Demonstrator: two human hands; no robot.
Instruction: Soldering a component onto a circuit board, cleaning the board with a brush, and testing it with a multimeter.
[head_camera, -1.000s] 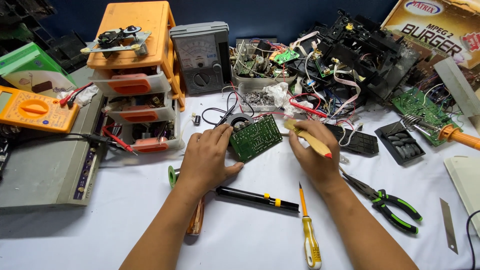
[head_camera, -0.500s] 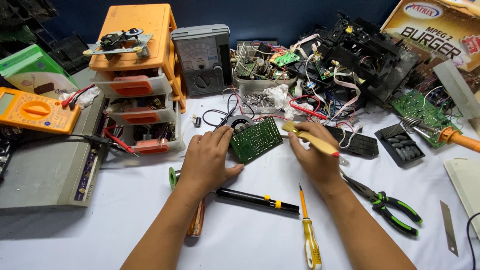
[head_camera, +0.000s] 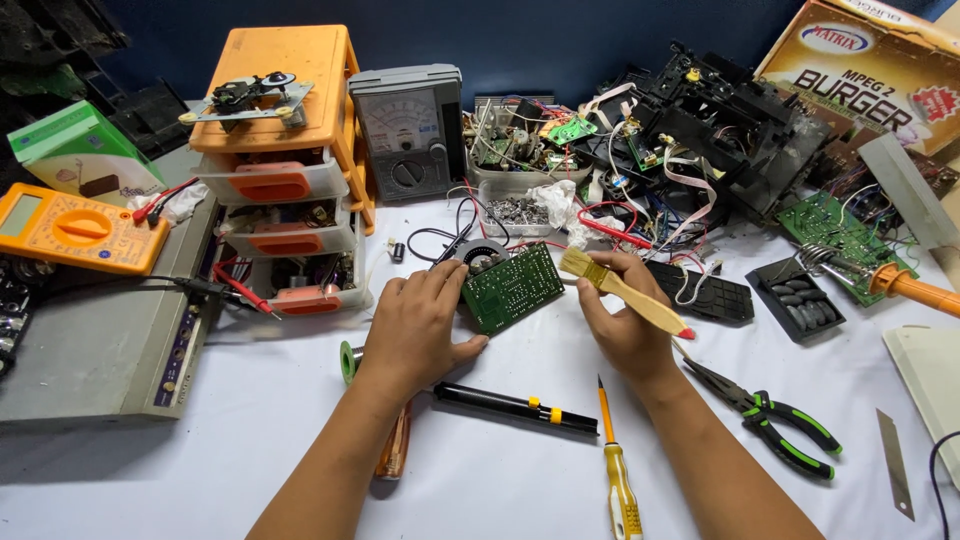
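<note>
My left hand (head_camera: 420, 325) grips the left edge of a small green circuit board (head_camera: 514, 287), held tilted just above the white table (head_camera: 200, 450). My right hand (head_camera: 622, 318) holds a wooden-handled paintbrush (head_camera: 622, 292). Its pale bristles sit at the board's upper right corner and its red-tipped handle points right. A black round part (head_camera: 482, 255) lies just behind the board.
A black desoldering pump (head_camera: 515, 406), a yellow screwdriver (head_camera: 618, 470) and green-handled pliers (head_camera: 770, 415) lie near my wrists. An orange drawer unit (head_camera: 285, 160), an analog meter (head_camera: 410, 130), a yellow multimeter (head_camera: 75, 228), a soldering iron (head_camera: 900, 285) and piled electronics (head_camera: 700, 130) ring the back.
The brush head has shifted slightly along the board's right edge. Both hands and the board stay in nearly the same place.
</note>
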